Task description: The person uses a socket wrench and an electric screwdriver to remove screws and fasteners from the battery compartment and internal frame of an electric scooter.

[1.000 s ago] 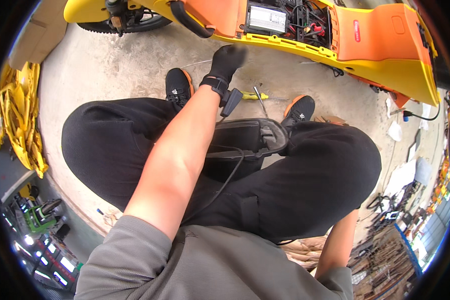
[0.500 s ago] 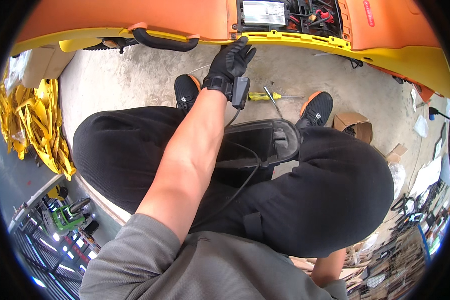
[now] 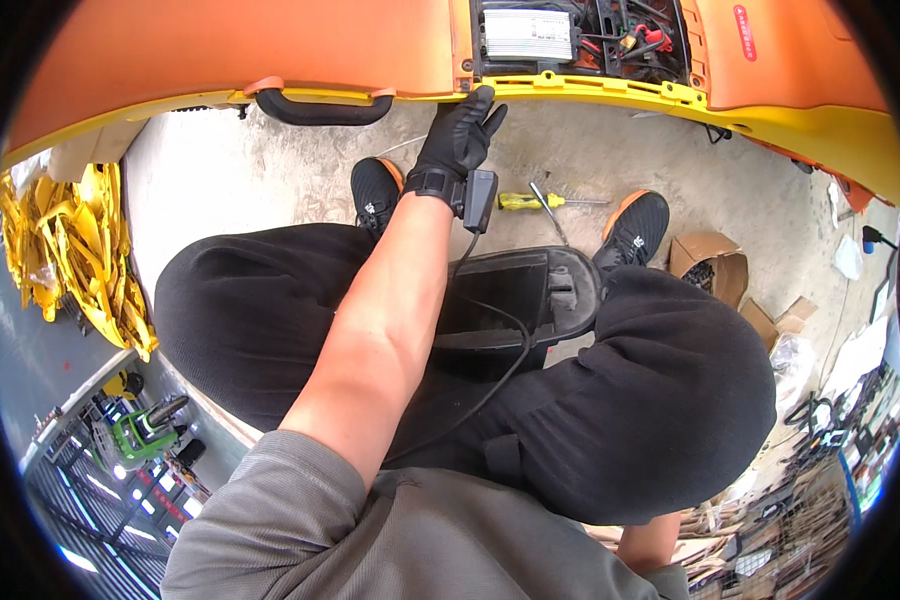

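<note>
My left hand (image 3: 460, 135), in a black glove with a wrist-strapped box, reaches up to the yellow lower edge (image 3: 595, 85) of an orange vehicle body (image 3: 220, 45), fingers extended at or against it, grasping nothing visible. Above it an open compartment holds a silver metal box (image 3: 527, 35) and red-black wiring (image 3: 650, 40); a black handle (image 3: 320, 105) is left of it. A yellow screwdriver (image 3: 520, 201) and a metal rod (image 3: 550, 213) lie on the floor below. A black molded part (image 3: 570, 290) rests between my legs. My right hand is hidden beneath my right leg; only the forearm shows.
Crumpled yellow parts (image 3: 75, 240) are piled at the left, near a small green machine (image 3: 140, 435). An open cardboard box (image 3: 708, 262), plastic bags (image 3: 790, 370) and scattered scraps lie at the right. My shoes (image 3: 630, 227) flank the tools.
The vehicle body has shifted within the view, now spanning the top more levelly. My left hand has gone from curled to extended fingers at its edge. The right forearm stays low.
</note>
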A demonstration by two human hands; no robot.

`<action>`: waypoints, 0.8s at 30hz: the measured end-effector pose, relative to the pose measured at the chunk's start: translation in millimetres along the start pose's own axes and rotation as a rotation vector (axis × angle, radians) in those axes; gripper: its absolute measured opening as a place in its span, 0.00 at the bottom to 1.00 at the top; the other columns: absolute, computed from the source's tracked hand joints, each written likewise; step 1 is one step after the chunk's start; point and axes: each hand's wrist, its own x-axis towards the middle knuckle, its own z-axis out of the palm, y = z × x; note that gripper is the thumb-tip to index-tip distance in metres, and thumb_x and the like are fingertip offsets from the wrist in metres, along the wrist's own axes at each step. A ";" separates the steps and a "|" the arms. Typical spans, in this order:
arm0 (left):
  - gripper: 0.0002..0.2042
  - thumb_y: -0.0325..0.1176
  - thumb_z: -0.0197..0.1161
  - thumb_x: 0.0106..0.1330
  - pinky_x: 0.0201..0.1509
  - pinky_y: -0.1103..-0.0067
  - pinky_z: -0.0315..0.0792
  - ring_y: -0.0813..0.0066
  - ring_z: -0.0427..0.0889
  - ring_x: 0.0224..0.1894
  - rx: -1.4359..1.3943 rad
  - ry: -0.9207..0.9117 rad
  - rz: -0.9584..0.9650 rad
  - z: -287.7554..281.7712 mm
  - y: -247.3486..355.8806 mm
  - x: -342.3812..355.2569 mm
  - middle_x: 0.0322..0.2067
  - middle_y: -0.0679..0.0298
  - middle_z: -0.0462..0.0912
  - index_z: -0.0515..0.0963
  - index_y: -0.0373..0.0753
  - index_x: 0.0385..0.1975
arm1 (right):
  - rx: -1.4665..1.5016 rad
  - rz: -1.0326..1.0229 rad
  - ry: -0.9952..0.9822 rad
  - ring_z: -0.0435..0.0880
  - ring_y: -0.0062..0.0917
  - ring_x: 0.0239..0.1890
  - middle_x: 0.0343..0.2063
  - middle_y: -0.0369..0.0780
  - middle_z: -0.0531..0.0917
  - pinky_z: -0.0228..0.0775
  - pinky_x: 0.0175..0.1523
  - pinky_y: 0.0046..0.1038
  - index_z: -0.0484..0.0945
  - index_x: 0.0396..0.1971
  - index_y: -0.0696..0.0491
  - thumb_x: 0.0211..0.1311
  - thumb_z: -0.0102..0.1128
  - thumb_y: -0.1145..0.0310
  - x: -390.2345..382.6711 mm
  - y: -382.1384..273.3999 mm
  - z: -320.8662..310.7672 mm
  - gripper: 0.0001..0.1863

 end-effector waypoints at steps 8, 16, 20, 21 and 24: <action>0.12 0.25 0.61 0.63 0.62 0.67 0.69 0.71 0.77 0.49 -0.011 -0.061 -0.022 10.2 0.1 -1.5 0.45 0.65 0.79 0.73 0.41 0.46 | 0.005 0.002 0.029 0.79 0.24 0.34 0.32 0.39 0.81 0.69 0.37 0.27 0.76 0.41 0.56 0.57 0.58 0.66 2.2 4.7 3.2 0.14; 0.26 0.42 0.63 0.63 0.62 0.68 0.69 0.60 0.70 0.57 0.095 0.179 -0.086 11.5 -18.5 -10.2 0.54 0.54 0.70 0.63 0.40 0.57 | 0.020 -0.012 0.063 0.79 0.25 0.35 0.33 0.40 0.81 0.69 0.38 0.28 0.76 0.42 0.57 0.57 0.58 0.65 6.9 1.0 1.9 0.15; 0.31 0.49 0.61 0.64 0.59 0.68 0.71 0.58 0.72 0.56 0.342 0.032 -0.217 40.9 -40.0 -15.9 0.57 0.48 0.67 0.60 0.34 0.59 | 0.029 -0.006 0.095 0.79 0.25 0.36 0.34 0.40 0.81 0.69 0.38 0.28 0.76 0.42 0.57 0.58 0.58 0.65 2.5 2.4 -2.5 0.15; 0.30 0.49 0.61 0.63 0.54 0.69 0.74 0.61 0.77 0.50 0.343 0.046 -0.198 43.2 -38.4 -13.7 0.52 0.49 0.72 0.63 0.31 0.55 | 0.037 -0.011 0.088 0.79 0.25 0.36 0.34 0.40 0.81 0.69 0.39 0.28 0.76 0.42 0.57 0.58 0.58 0.65 4.3 2.0 -0.3 0.15; 0.25 0.50 0.60 0.64 0.49 0.70 0.77 0.64 0.80 0.44 0.396 0.165 -0.228 50.6 -36.4 -10.3 0.46 0.52 0.78 0.68 0.33 0.49 | 0.051 -0.006 0.084 0.79 0.25 0.36 0.34 0.41 0.81 0.69 0.39 0.28 0.76 0.43 0.57 0.58 0.58 0.65 2.7 4.6 1.5 0.15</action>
